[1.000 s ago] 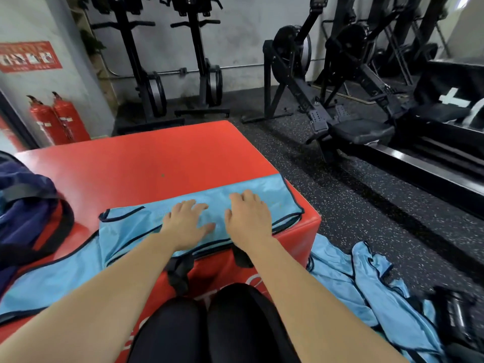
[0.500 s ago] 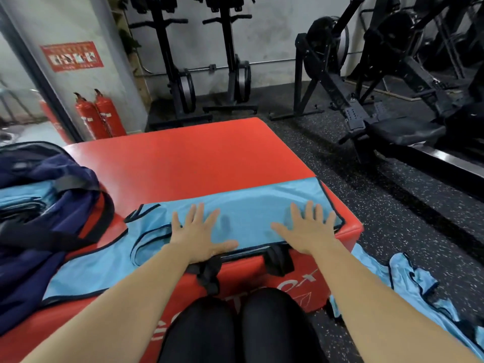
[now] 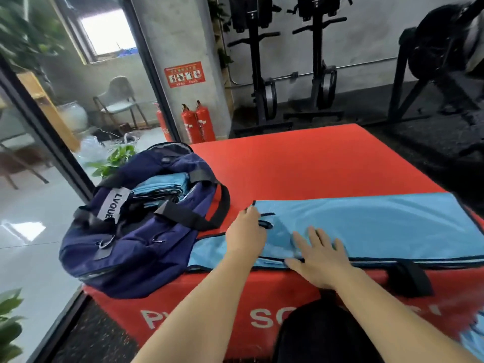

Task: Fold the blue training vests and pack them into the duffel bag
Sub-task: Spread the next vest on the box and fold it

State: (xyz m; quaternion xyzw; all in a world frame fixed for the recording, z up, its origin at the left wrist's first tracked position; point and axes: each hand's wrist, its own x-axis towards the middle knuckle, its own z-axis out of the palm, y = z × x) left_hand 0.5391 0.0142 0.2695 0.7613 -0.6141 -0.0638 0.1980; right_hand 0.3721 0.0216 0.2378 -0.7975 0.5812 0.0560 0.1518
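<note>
Head view: I log the light-blue dark-trimmed fabric vest (image 3: 366, 226) along the red padded box's (image 3: 314, 163) near edge; right hand (image 3: 319, 260) spread flat, pinning it; left hand (image 3: 245, 233) pinches its strap, probably to fold; navy fabric duffel bag (image 3: 136, 239) beside

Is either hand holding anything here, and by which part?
The left hand pinches the blue vest by its black-trimmed strap end, on the side of the duffel bag. The right hand only presses flat on it.

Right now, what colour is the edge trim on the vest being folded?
Dark, navy or black, against the light blue vest; clearest in the head view.
</note>
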